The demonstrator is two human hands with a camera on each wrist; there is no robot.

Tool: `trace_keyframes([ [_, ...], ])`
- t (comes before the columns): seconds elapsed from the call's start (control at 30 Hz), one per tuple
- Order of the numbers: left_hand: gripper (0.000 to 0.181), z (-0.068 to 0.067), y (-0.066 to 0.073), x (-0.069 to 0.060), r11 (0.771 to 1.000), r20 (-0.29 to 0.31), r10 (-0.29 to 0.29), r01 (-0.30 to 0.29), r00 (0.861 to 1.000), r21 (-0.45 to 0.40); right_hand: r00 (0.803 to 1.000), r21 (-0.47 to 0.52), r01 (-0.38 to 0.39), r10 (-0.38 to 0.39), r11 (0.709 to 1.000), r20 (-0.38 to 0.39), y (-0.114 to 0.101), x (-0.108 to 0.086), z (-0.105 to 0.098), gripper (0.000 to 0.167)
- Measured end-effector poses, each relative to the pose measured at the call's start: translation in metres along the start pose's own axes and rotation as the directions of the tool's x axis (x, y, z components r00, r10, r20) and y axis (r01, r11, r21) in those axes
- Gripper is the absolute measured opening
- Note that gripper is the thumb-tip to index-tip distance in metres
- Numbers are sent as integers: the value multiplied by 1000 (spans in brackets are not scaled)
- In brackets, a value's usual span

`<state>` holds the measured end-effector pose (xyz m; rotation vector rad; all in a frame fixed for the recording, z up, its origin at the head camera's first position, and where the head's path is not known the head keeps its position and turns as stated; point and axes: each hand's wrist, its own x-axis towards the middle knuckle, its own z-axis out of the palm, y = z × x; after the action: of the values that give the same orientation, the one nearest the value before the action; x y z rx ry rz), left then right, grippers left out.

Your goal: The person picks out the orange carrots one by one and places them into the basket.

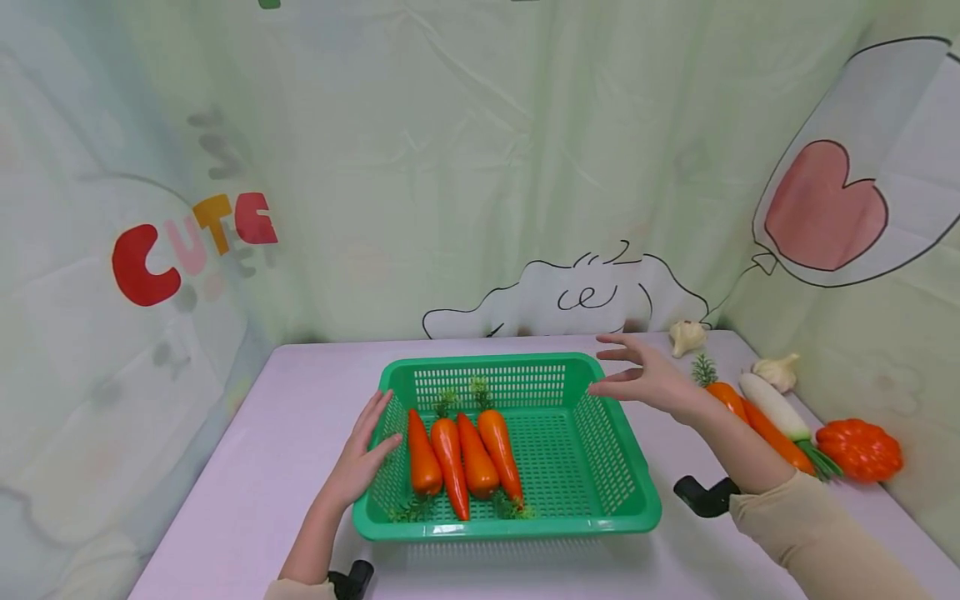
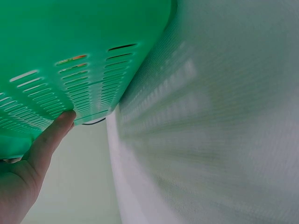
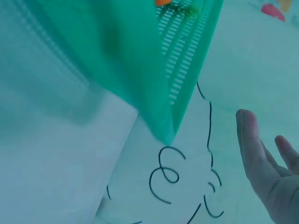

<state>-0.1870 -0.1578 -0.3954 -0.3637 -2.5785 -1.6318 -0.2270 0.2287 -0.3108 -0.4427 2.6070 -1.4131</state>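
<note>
A green plastic basket (image 1: 573,527) with slotted walls sits in the middle of the table. Several orange carrots (image 1: 447,467) with green tops lie side by side in its left half. At the basket's left side is my left hand (image 1: 352,467), its fingers extended; the left wrist view shows the thumb (image 2: 51,137) against the slotted outer wall. My right hand (image 1: 652,379) hovers by the far right corner with fingers spread and nothing held. In the right wrist view, that hand (image 3: 273,172) appears apart from the basket (image 3: 163,112).
On the table's right side lie more carrots (image 1: 776,437), a white radish (image 1: 772,406), two garlic bulbs (image 1: 687,337) and a ribbed red vegetable (image 1: 859,450). A printed curtain (image 1: 420,183) hangs behind the lilac tabletop (image 1: 247,467).
</note>
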Motion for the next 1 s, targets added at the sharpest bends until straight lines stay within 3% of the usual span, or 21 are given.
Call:
trace_keyframes([
  [0.33,60,0,2,0,1000,3,-3,3,1000,6,997,3,2,-2,1000,-80,25,-22,-28,76],
  [0.57,61,0,2,0,1000,0,-4,4,1000,7,988,-21,-52,48,998,-145,50,-35,-48,76],
  [0.67,61,1,-6,3,1000,-1,3,-3,1000,-3,982,-2,-64,62,998,-181,61,-41,-54,74],
  [0.87,62,4,-36,12,1000,-11,16,-16,1000,22,969,32,-25,32,999,-244,88,-49,-67,67],
  [1.0,62,5,-43,14,999,-20,27,-27,999,22,963,36,-5,14,999,-269,106,-52,-76,67],
])
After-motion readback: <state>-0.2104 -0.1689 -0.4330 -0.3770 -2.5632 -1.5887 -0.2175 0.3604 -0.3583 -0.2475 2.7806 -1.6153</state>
